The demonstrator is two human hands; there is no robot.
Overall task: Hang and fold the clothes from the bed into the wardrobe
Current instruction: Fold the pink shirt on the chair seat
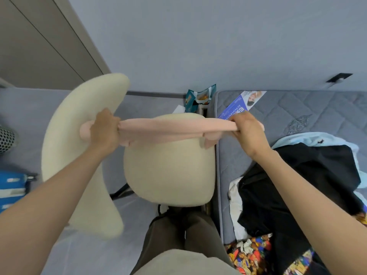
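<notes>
Grey floor, cream chair (168, 171) mid-frame: left hand (105, 130) and right hand (248, 130) each grip pink garment (174, 129) ends, stretched taut.

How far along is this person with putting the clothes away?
Nothing shows as finished; no hung or folded clothes are in view. In hand: the left hand and right hand grip a pink garment, pulled taut between them above a cream chair. Left to do: a black garment, a light blue one and a patterned cloth lie heaped on the bed.
</notes>
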